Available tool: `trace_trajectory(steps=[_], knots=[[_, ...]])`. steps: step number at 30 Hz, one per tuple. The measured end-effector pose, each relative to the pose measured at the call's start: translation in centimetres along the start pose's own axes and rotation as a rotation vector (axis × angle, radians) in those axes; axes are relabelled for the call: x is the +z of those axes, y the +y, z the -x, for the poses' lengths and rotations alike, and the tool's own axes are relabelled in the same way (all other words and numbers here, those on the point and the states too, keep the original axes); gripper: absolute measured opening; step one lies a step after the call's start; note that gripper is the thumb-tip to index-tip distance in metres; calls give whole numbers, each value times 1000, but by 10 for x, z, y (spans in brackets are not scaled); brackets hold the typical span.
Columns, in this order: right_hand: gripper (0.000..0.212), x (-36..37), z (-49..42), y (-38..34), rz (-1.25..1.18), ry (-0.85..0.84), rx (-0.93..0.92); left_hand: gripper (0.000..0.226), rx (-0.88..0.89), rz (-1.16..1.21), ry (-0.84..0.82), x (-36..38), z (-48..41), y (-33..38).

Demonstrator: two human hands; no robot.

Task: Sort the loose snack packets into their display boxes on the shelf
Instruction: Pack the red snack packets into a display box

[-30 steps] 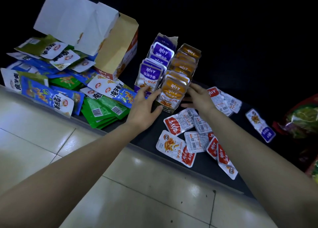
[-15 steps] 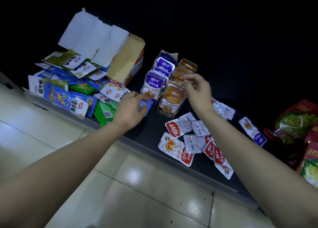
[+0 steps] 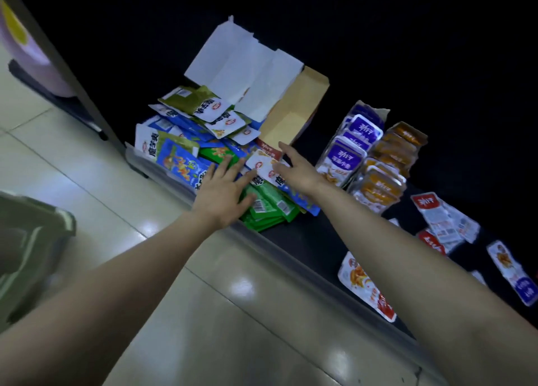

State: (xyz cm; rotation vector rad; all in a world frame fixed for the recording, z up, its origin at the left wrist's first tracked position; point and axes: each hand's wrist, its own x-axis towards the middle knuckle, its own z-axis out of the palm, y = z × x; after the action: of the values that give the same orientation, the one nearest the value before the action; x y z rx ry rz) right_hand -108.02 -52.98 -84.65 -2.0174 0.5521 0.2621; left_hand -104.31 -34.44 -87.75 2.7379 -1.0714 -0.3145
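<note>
**A:** Where are the hands now? A moment ago they were at the two upright rows.

**B:** Both have swung over to the heap. The left hand (image 3: 224, 195) lies flat with its fingers spread on the green packets (image 3: 270, 208) at the shelf (image 3: 314, 240) edge and grips nothing. The right hand (image 3: 295, 168) is also wide open and empty. Its fingers reach at a white packet (image 3: 263, 166) on top of the heap, just in front of the open carton (image 3: 294, 109). I cannot tell if they touch it yet.

**A:** And the rows they left?

**B:** The purple packets (image 3: 348, 152) and orange packets (image 3: 384, 182) stand side by side, packed upright, with nobody touching them. I'd judge that pair is dealt with for now.

**A:** So what does the move mean?

**B:** Probably a new batch. The bigger green, blue and white packets lie jumbled against the carton, which looks like their box. The red-and-white packets (image 3: 433, 214) are scattered loose further right, well apart from both hands, so plenty of sorting is left.
</note>
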Motion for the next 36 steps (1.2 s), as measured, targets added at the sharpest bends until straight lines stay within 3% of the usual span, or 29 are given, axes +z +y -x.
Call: trace_trajectory(steps=[4, 7, 11, 14, 17, 27, 32, 34, 36], knots=[[41, 9, -23, 7, 80, 99, 10, 58, 22, 12, 59, 5, 1, -1], [25, 12, -27, 11, 126, 277, -22, 57, 27, 28, 69, 6, 2, -3], [8, 3, -19, 3, 182, 532, -136, 57, 15, -3, 58, 7, 1, -2], [5, -7, -8, -9, 261, 597, -261, 57, -2, -22, 58, 8, -1, 1], [8, -15, 10, -13, 281, 562, -362, 53, -16, 59, 76, 7, -2, 4], [10, -48, 107, 18, 485, 354, -564, 41, -201, 911, 369, -50, 20, 66], [15, -69, 163, 37, 655, 204, -622, 50, -110, 1071, 262, -52, 29, 107], [15, -76, 182, 49, 706, 171, -615, 61, -99, 1069, 181, -43, 34, 122], [16, -80, 196, 64, 744, 139, -595, 57, -75, 1038, 126, -30, 41, 137]])
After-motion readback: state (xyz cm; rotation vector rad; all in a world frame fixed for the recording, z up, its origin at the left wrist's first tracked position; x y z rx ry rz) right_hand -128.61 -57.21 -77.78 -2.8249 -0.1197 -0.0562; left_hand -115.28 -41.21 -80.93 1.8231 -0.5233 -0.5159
